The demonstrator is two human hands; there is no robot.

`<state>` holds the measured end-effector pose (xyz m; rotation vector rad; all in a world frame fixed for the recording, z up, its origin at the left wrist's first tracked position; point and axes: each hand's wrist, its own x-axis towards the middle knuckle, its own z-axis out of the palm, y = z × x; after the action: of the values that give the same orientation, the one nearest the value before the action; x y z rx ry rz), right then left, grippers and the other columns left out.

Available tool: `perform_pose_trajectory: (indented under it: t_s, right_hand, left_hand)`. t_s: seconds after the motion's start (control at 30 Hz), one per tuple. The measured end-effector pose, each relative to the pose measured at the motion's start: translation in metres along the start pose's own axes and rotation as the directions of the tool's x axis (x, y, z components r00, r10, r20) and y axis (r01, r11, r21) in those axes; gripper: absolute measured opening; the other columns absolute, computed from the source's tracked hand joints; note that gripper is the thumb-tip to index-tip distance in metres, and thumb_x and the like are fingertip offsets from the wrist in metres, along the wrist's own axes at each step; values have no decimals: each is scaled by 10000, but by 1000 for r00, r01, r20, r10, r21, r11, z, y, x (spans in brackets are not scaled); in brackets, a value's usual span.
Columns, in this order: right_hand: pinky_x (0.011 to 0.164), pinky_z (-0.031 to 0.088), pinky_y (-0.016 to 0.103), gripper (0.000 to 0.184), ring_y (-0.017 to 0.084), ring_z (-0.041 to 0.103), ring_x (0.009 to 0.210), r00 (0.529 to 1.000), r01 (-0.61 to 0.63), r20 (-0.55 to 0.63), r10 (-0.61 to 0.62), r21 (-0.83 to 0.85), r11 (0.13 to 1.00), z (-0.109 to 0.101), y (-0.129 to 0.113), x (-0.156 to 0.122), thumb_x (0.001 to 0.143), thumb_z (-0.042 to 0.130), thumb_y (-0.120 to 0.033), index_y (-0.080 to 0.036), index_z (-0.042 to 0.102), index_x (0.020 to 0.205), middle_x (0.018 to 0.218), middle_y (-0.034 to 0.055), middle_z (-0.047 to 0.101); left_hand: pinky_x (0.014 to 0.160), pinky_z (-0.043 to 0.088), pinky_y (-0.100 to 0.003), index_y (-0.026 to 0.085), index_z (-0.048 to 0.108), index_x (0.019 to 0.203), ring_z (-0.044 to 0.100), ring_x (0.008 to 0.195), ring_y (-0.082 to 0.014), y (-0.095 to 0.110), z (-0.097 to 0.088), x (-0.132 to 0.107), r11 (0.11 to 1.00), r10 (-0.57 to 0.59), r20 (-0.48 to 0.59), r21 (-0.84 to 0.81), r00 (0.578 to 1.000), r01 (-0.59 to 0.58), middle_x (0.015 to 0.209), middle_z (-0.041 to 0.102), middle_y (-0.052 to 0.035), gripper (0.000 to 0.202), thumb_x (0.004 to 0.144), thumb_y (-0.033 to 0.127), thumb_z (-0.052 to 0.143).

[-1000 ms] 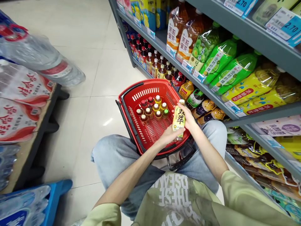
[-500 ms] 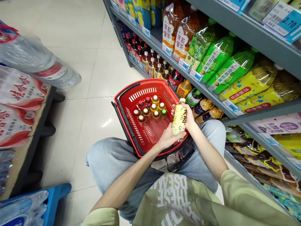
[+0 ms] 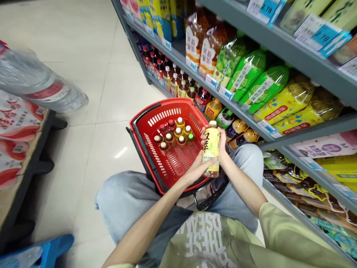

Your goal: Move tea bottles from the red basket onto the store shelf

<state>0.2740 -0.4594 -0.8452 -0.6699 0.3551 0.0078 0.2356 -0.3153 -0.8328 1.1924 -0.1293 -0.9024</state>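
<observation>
A bottle of tea (image 3: pixel 211 149) with a yellow label and pale cap stands nearly upright between my hands. My left hand (image 3: pixel 199 165) is closed round its lower part, the thumb across the label. Higher up, my right hand (image 3: pixel 221 145) grips it from the right side, with some fingers hidden behind it. Just beyond my knees sits a red shopping basket (image 3: pixel 156 169), to the left of the bottle. Inside it several small drink bottles (image 3: pixel 178 132) stand grouped toward the far end, with white, red and green caps.
Shelves (image 3: pixel 242 108) of bottled drinks run along the right. Close by are large green bottles (image 3: pixel 248 74) and price tags. On the left, a low pallet (image 3: pixel 41 141) bears wrapped packs, and a blue pallet (image 3: pixel 55 247) lies nearer. Tiled floor (image 3: pixel 92 145) lies between.
The bottle has been turned in my hands, so another part of its label faces me. My view has shifted slightly; the basket and its bottles look the same.
</observation>
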Motion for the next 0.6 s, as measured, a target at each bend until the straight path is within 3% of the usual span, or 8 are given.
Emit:
perform_pose_trajectory:
  t_s: [0.1,0.2,0.23,0.3,0.37,0.4,0.5,0.6]
  right_hand:
    - [600,582,322,440,193,659,684,1000,-2,-25,4,64,998,1,3,5,743,625,-563,-202,643,993,863,49,741]
    - [577,573,296,357,177,665,655,997,72,-39,-68,134,988,3,2,14,743,663,-463,-199,648,981,869,26,745]
    - [570,569,292,332,176,669,650,994,99,-67,-90,149,984,4,1,18,730,687,-439,-206,649,963,861,16,744]
    - [564,560,283,303,169,669,631,980,168,-136,-144,186,968,7,0,24,694,743,-384,-221,648,932,837,-14,737]
    - [570,555,284,306,166,667,616,958,225,-223,-178,207,952,12,2,28,664,788,-358,-233,648,906,802,-36,729]
    - [572,552,287,304,167,662,610,952,237,-247,-183,208,949,14,4,29,666,796,-374,-237,651,894,781,-38,723]
    - [576,538,295,310,174,652,609,939,238,-289,-186,159,958,16,9,32,676,804,-447,-236,666,857,783,-21,726]
    - [620,532,310,335,191,647,642,915,280,-292,-279,-37,959,9,12,34,660,797,-503,-223,698,816,776,-3,714]
  left_hand:
    - [922,536,-369,154,536,1298,662,1116,-276,4,-7,3,995,-37,-12,94,999,38,1242,683,-131,644,809,529,723]
    - [814,545,-352,126,541,1257,709,979,-272,9,-19,14,926,-10,-60,377,998,32,1109,732,-130,596,854,554,639]
    - [813,540,-345,129,532,1255,714,984,-274,11,-22,18,858,26,-86,513,996,22,1098,736,-129,553,863,506,633]
    - [862,525,-351,147,462,1350,706,1076,-295,15,-26,25,625,123,-125,780,985,21,1234,699,-149,566,853,349,640]
    - [886,522,-378,155,362,1463,696,1127,-323,18,-27,28,384,164,-159,919,974,85,1430,579,-185,671,843,239,606]
    - [890,524,-385,156,333,1493,695,1134,-328,18,-28,29,310,164,-172,944,971,115,1473,538,-194,693,848,215,583]
    - [921,531,-388,121,290,1540,684,1167,-320,13,-32,33,244,134,-174,960,976,138,1512,496,-214,728,863,199,545]
    - [987,521,-402,84,248,1577,645,1235,-321,5,-37,38,219,126,-145,969,981,115,1558,441,-224,807,845,207,563]
